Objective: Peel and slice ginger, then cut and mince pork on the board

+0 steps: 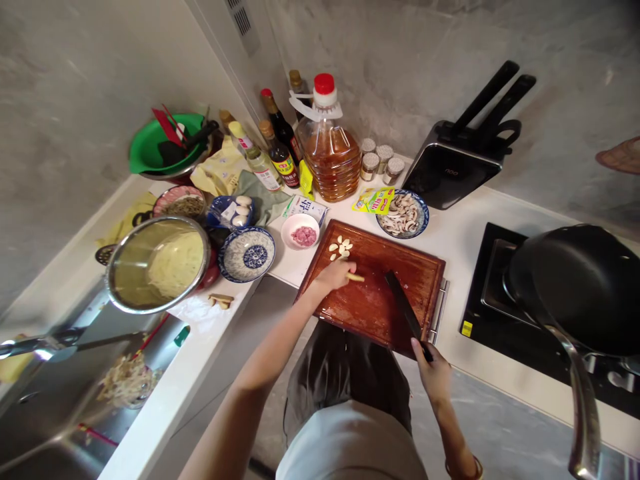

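My left hand (338, 275) is closed around a pale yellow piece of ginger (355, 277), low over the wooden cutting board (380, 250). Just beyond its fingers lie several peeled garlic cloves (341, 247). A kitchen knife (404, 303) with a dark blade is gripped by the handle in my right hand (432, 370), at the board's near right side. Its blade points away from me and to the left, apart from the ginger. Behind the board's left corner stands a white bowl of raw meat (301, 232).
At right, a black wok (575, 287) sits on the stove, its long handle reaching toward me. Sliced mushrooms fill a plate (423, 208) behind the board. A large oil jug (333, 160) and knife block (450, 167) stand at the wall. Left are a metal pot (115, 280) and the sink (55, 427).
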